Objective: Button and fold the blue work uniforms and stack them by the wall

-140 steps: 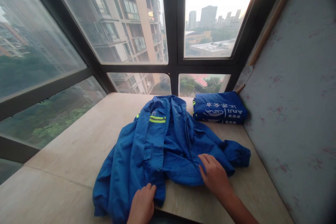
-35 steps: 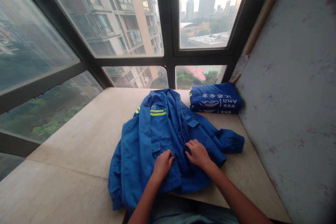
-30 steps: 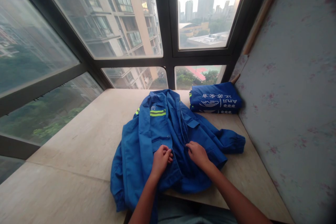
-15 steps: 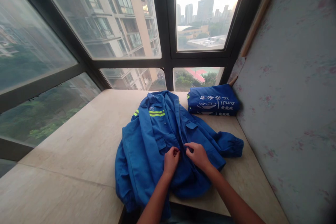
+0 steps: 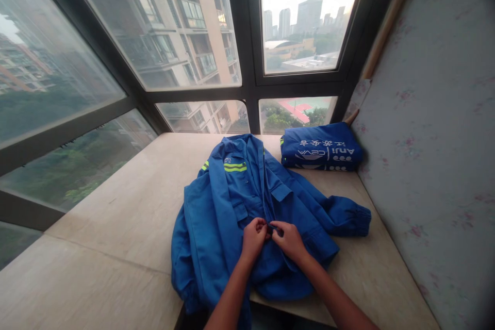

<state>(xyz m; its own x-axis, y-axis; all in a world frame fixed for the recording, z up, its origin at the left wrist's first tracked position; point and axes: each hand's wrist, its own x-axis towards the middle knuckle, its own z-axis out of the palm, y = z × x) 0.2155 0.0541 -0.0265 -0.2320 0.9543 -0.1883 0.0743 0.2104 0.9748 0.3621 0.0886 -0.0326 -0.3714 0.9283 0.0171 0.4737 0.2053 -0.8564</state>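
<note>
A blue work jacket (image 5: 209,221) with yellow-green reflective stripes lies front up on the pale sill, collar toward the window. My left hand (image 5: 255,237) pinches the edge of its front opening, low on the chest. Right beside it, my right hand (image 5: 286,237) pinches the opposite front edge, and the fingertips of both hands nearly meet. Whatever small fastening may be between the fingers is hidden. One sleeve stretches out to the right, while the other is bent down along the left side.
A folded blue garment (image 5: 320,147) with white lettering rests at the back right, by the patterned wall (image 5: 429,165). Dark window frames (image 5: 251,92) border the pale stone sill (image 5: 104,227) at the back and left. A dark gap shows below the sill's front edge.
My hands have come together, the right one moving down and left toward the left one, drawing the jacket's front edges closer. The view has shifted slightly.
</note>
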